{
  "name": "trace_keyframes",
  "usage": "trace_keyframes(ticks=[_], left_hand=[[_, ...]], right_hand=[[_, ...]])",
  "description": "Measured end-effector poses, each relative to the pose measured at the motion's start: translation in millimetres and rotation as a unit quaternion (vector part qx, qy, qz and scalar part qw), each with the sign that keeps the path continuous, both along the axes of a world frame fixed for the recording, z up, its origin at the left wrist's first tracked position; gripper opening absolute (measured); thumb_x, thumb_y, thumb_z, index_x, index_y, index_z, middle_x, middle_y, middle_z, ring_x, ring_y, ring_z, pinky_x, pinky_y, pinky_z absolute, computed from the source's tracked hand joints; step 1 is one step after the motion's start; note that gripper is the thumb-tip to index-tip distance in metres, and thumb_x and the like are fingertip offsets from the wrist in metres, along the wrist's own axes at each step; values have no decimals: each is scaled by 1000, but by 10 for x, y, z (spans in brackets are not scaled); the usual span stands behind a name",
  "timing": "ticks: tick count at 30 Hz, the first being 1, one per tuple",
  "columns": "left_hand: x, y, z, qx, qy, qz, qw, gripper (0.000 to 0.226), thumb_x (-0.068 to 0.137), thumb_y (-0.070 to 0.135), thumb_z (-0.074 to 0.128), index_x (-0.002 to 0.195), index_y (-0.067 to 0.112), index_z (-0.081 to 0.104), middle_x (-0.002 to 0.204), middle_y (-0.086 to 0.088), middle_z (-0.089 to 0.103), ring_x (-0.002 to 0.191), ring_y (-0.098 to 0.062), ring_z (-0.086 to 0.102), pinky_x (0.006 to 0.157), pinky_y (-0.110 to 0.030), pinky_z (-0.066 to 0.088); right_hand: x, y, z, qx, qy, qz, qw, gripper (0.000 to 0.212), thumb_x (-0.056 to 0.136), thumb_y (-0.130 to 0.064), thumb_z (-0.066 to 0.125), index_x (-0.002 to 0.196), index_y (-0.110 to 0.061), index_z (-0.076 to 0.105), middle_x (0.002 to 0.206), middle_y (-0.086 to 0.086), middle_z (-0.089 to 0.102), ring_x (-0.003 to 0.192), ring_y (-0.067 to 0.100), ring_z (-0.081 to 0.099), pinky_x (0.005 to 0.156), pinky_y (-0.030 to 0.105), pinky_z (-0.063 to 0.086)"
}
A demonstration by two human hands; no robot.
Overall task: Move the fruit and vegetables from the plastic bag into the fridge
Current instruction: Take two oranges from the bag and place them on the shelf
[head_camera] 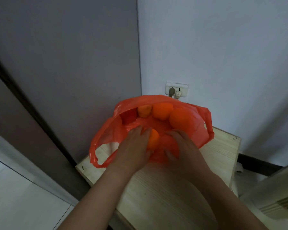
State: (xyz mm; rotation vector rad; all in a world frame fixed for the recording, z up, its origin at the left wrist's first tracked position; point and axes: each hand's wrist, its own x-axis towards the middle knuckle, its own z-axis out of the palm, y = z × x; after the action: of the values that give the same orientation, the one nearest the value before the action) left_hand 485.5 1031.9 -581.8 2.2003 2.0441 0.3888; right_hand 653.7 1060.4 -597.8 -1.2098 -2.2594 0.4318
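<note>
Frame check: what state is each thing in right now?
plastic bag: open, on the wooden table
orange: gripped by left hand, in the bag
other fruit: loose in bag
right hand: in bag, grip unclear
wall socket: two plugs inserted

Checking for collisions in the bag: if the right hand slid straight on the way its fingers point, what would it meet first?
Most likely the middle orange at the back of the red bag, past a stretch of bare plastic. The right hand points up-left; depth is unclear.
</note>
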Motion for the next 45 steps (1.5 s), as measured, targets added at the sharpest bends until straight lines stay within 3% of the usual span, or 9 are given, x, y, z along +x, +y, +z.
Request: trace_keyframes(ticks=[6,9,14,20,24,32,36,39,45], left_hand=[[2,-138,9,22,-56,-4,998,76,78,40,66,142,26,27,145,1,27,132,-17,29,104,-21,23],[-2,-199,78,73,-102,6,992,76,72,41,72,138,27,36,140,5,33,126,-12,37,96,-21,31],[-46,-219,275,150,-134,3,980,73,67,38,77,131,27,45,128,9,40,109,0,35,89,-18,29],[-186,-211,348,169,-128,27,977,73,65,36,79,130,24,47,128,8,43,112,-5,40,92,-19,29],[-271,-134,444,176,-102,28,979,73,65,38,78,129,23,48,131,3,44,118,-15,45,97,-21,31],[-389,39,559,161,-87,12,983,75,66,33,80,132,23,46,134,1,42,121,-14,42,98,-16,26],[-377,274,559,141,-55,-10,988,75,69,35,76,135,23,42,138,0,39,127,-17,40,103,-24,31],[-394,471,599,138,-37,-18,990,75,70,39,74,135,25,40,138,0,38,126,-18,42,102,-27,34],[-412,641,471,97,-7,0,995,76,70,34,76,136,23,40,139,1,38,125,-17,42,97,-22,31]], right_hand=[[130,-111,-23,-20,-14,-27,999,49,88,-31,59,133,-20,43,138,2,42,117,19,49,89,20,34],[186,-136,-2,-22,-22,-33,999,51,89,-31,58,135,-24,38,141,-2,39,121,17,46,92,20,32],[197,-95,128,3,-40,-7,999,54,87,-29,59,136,-25,37,142,-1,39,124,18,44,95,22,32],[41,193,331,45,-99,60,992,56,89,-28,56,139,-22,35,145,-2,35,129,17,35,107,29,29],[-28,438,619,75,-168,121,975,52,87,-30,56,136,-21,40,138,0,42,123,21,42,103,37,38],[334,531,824,191,-215,173,942,50,91,-47,37,134,-21,39,138,5,46,125,24,46,101,41,42],[372,1035,731,152,-274,146,938,66,89,-57,30,139,-15,38,149,9,34,136,26,33,108,46,34],[391,1356,720,123,-243,138,952,63,92,-55,33,142,-17,35,152,4,29,137,21,29,111,36,26],[402,1531,480,-79,-187,136,970,65,85,-61,39,142,-33,26,146,-3,36,126,17,41,103,30,33]])
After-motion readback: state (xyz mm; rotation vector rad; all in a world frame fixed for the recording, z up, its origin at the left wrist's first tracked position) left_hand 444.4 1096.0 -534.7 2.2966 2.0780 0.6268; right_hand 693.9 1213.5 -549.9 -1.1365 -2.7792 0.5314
